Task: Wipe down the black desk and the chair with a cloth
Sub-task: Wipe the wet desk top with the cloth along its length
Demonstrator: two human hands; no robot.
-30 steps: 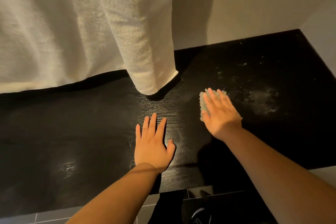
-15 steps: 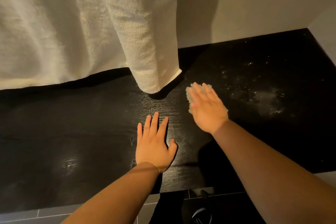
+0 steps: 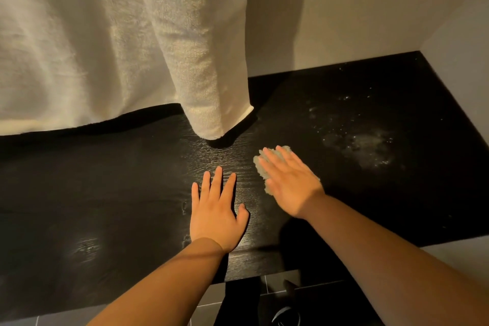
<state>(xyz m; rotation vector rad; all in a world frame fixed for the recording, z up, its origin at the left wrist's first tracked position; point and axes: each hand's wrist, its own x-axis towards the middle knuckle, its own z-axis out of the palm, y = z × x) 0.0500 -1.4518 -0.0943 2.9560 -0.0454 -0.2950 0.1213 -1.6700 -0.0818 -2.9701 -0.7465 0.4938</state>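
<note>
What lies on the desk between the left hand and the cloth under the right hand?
Nothing: only bare desk separates the left hand from the cloth, in the head view.

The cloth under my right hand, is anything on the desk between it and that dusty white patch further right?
Nothing visible. Only bare black wooden desk lies between the pale crumpled cloth under the right hand and the whitish dusty patch. The cream curtain hangs to the left, outside that path.

Head view, steeply down, near desk [image 3: 105,193]
</note>
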